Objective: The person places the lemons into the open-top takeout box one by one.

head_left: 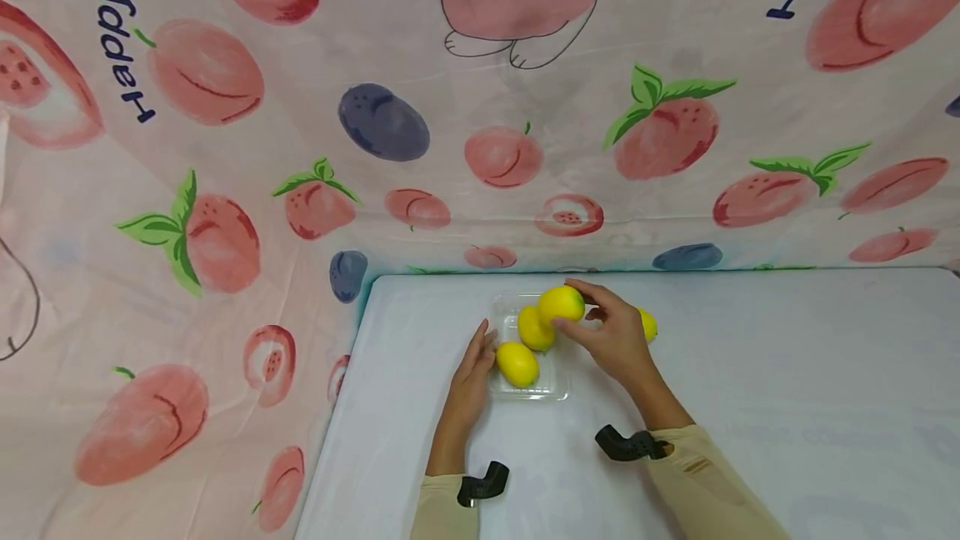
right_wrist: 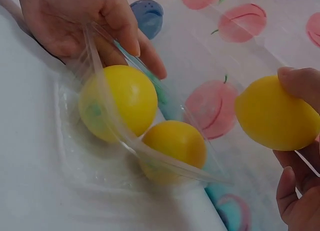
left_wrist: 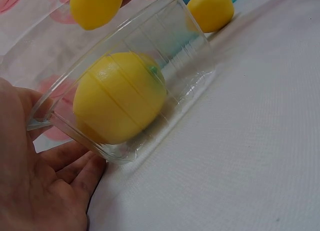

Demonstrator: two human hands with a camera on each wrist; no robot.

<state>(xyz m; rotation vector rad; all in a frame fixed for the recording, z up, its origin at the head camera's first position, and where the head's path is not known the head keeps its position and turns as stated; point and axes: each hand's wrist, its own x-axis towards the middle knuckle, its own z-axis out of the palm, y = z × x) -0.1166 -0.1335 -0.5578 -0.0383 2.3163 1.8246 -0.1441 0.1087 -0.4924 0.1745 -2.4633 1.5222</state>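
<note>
My right hand [head_left: 618,338] pinches a yellow lemon [head_left: 562,304] between thumb and fingers above the far part of a clear plastic container [head_left: 551,391]. Two more lemons sit in the container, a near one [head_left: 517,364] and a farther one [head_left: 533,330], which the held lemon partly covers in the head view. Against the container's left side rests my left hand [head_left: 468,377], its fingers extended along the wall and rim. In the right wrist view the held lemon [right_wrist: 277,112] is apart from the container rim.
Another lemon [head_left: 648,324] lies on the white table [head_left: 787,407] to the right, partly hidden by my right hand. A fruit-print cloth [head_left: 450,107] hangs behind the table and along its left side. Black wrist mounts [head_left: 483,483] are on both sleeves.
</note>
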